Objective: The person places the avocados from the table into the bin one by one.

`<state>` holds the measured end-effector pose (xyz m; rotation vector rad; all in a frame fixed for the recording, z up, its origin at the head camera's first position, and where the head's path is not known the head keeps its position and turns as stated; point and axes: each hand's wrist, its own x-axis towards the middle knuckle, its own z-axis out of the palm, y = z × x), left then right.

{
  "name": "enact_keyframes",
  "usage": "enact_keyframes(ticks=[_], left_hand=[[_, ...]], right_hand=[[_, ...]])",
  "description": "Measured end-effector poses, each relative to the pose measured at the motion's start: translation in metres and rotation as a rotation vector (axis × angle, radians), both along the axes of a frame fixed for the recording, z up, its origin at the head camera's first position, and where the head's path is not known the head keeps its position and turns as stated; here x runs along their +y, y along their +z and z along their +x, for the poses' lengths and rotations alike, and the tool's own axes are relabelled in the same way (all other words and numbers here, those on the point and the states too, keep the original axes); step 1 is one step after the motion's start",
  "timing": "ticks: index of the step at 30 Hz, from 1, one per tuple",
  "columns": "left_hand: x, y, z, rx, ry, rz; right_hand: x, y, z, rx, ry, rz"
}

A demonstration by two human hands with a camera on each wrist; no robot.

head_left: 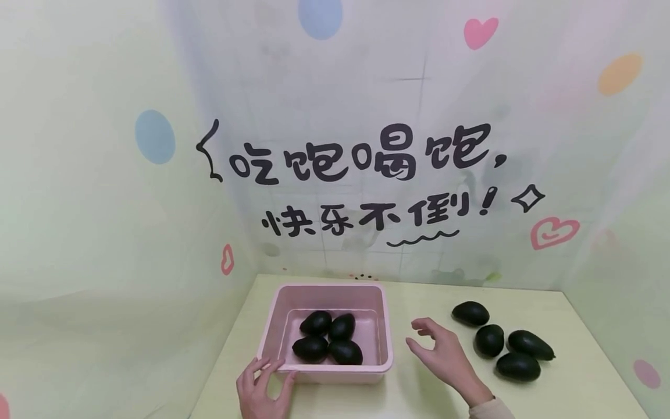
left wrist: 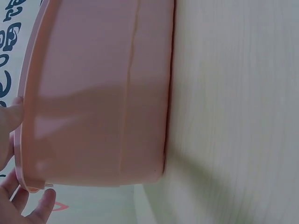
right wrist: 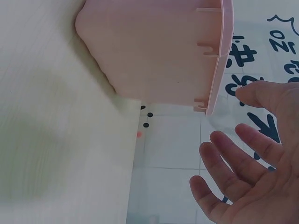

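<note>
The pale pink, round-cornered bin (head_left: 361,377), gripped at its rim (head_left: 335,369) by the left hand (head_left: 264,391), holds four near-black oval fruits (head_left: 311,349); the right hand's (head_left: 444,356) fingers spread loosely nearby.

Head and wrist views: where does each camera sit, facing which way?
Head: on the head, facing forward and down at the pink rectangular plastic bin and dark oval fruits; left hand, right hand show.
Left wrist: worn there, facing the bin's near wall; left hand shows.
Right wrist: worn there, facing the bin's right wall; right hand shows.
Wrist views share bin and pale flat tabletop.
</note>
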<state>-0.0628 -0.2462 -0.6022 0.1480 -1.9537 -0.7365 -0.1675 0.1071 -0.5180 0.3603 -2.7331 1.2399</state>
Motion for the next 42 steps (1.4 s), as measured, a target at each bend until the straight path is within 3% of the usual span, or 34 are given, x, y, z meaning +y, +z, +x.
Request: enact_keyframes(ticks=[8,16,35,42], left_hand=[[0.002,-0.001,0.004,0.028,0.043,-0.002],[-0.001,-0.004,0.001,0.044,0.009,0.027],[0.002,-0.007,0.000,0.052,-0.001,0.060],[0.002,-0.005,-0.004,0.102,-0.006,0.050]], right_hand=[[0.004,-0.003,0.003,-0.017,-0.018,-0.006],[0.010,-0.005,0.005,-0.002,-0.031,-0.012],[0.030,-0.014,0.004,0.005,-0.089,-0.004],[0.037,-0.014,0.003,-0.014,-0.092,0.013]])
